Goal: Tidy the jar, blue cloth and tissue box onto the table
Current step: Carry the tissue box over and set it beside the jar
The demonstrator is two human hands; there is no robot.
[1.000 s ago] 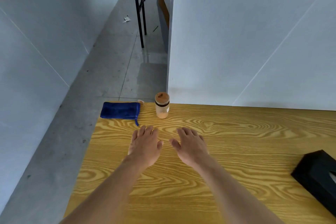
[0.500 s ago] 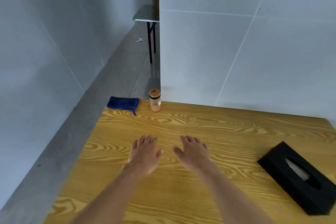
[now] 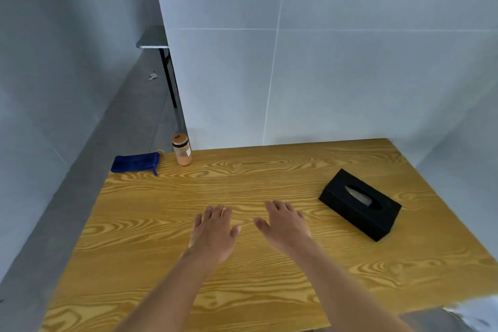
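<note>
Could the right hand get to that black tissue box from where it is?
Probably yes: the right hand lies open on the table, holding nothing, and only bare wood lies between it and the tissue box.

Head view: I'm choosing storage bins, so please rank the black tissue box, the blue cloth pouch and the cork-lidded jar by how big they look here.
1. Black tissue box, clearly largest, though it also lies nearest the camera.
2. Blue cloth pouch.
3. Cork-lidded jar, smallest; it stands beside the pouch at the far edge, so those two compare fairly.
</note>
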